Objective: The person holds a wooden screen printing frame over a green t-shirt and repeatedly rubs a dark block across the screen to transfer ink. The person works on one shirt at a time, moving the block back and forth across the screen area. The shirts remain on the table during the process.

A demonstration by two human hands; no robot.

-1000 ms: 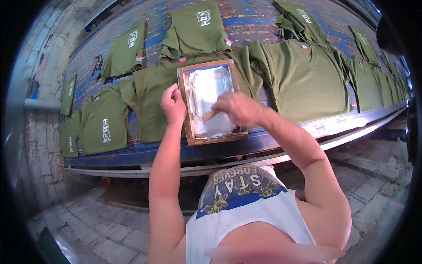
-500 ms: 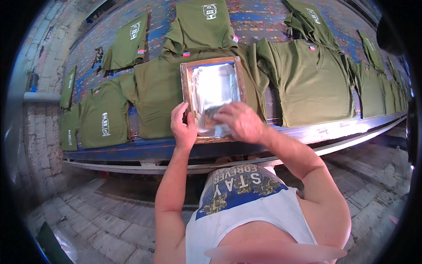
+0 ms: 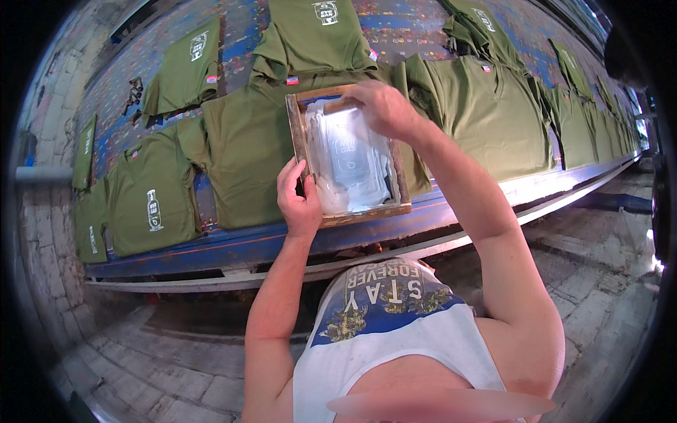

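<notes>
A wooden screen frame lies on a spread olive-green T-shirt. Its mesh is smeared with white ink, and a pale design shows in its middle. My left hand grips the frame's left side, thumb and fingers curled against the wood. My right hand is closed at the frame's top end, knuckles up. Whatever its fingers hold is hidden under them.
More olive T-shirts lie in two rows along a long paint-flecked table; several carry white prints. A metal rail runs along the near edge. A pale pipe stands out at the left, over brick paving.
My right hand has moved from the lower part of the screen to its top end; the squeegee seen earlier is now hidden. My left hand sits lower than a second ago.
</notes>
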